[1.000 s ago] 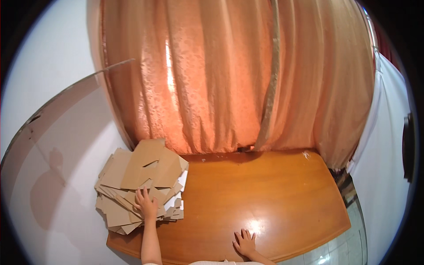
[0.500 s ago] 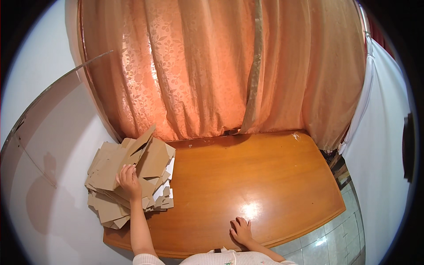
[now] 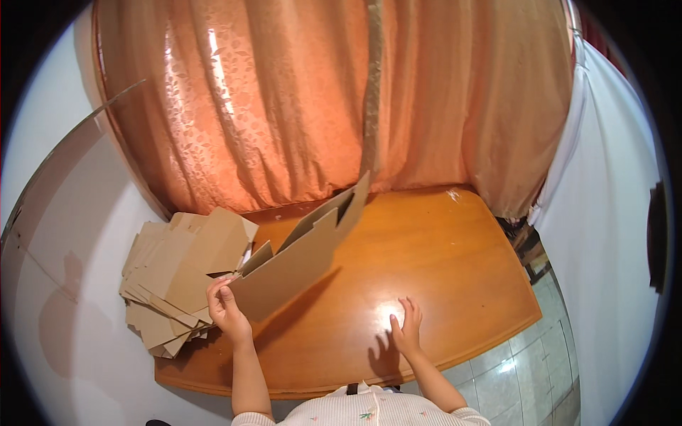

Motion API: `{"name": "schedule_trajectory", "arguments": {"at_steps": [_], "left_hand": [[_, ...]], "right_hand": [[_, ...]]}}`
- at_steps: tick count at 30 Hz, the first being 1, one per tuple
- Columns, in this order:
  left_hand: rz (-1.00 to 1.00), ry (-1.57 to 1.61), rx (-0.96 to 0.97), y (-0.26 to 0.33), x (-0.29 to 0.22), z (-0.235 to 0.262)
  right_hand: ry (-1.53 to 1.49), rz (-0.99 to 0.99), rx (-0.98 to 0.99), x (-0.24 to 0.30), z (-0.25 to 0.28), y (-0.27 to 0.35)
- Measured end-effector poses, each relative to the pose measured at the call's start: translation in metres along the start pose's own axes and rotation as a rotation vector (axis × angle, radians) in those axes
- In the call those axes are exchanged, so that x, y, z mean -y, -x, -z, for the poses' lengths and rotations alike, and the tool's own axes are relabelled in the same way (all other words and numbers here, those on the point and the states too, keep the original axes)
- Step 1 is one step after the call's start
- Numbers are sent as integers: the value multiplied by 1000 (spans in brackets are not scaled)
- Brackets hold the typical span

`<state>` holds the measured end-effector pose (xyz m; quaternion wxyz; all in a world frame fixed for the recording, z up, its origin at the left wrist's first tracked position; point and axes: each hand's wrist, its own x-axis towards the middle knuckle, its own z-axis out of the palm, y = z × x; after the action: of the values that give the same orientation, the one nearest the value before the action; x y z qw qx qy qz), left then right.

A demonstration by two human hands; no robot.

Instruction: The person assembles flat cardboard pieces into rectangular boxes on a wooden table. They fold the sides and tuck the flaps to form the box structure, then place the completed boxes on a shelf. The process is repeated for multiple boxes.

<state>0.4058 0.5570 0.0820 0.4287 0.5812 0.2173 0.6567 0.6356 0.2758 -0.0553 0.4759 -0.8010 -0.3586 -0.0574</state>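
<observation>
white wall (image 3: 117, 192) | orange curtain (image 3: 298, 92) — patterned (light (image 3: 214, 53) glowing through) | glossy wooden table (image 3: 440, 263) | floor (image 3: 497, 383) — pale, tiled

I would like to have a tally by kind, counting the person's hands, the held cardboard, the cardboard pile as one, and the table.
Left hand and right hand: 2
Held cardboard: 1
Cardboard pile: 1
Table: 1
Total: 5

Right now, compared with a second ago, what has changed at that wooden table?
The left hand has lifted a folded cardboard piece off the cardboard stack and swung it right, over the wooden table. The right hand has risen off the table. The cardboard stack stays at the table's left.
</observation>
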Motion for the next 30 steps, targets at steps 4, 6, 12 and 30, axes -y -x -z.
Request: {"name": "schedule_trajectory", "arguments": {"at_steps": [4,6,12,30], "left_hand": [[217,209,17,30,-4,-23],[254,254,62,45,3,-26],[387,276,292,78,7,-42],[433,396,434,98,39,-82]], "right_hand": [[-61,-32,-129,0,40,-18],[-69,-33,-176,-2,58,-22],[-577,-172,-464,-23,79,-34],[-1066,-194,153,-25,42,-49]]}}
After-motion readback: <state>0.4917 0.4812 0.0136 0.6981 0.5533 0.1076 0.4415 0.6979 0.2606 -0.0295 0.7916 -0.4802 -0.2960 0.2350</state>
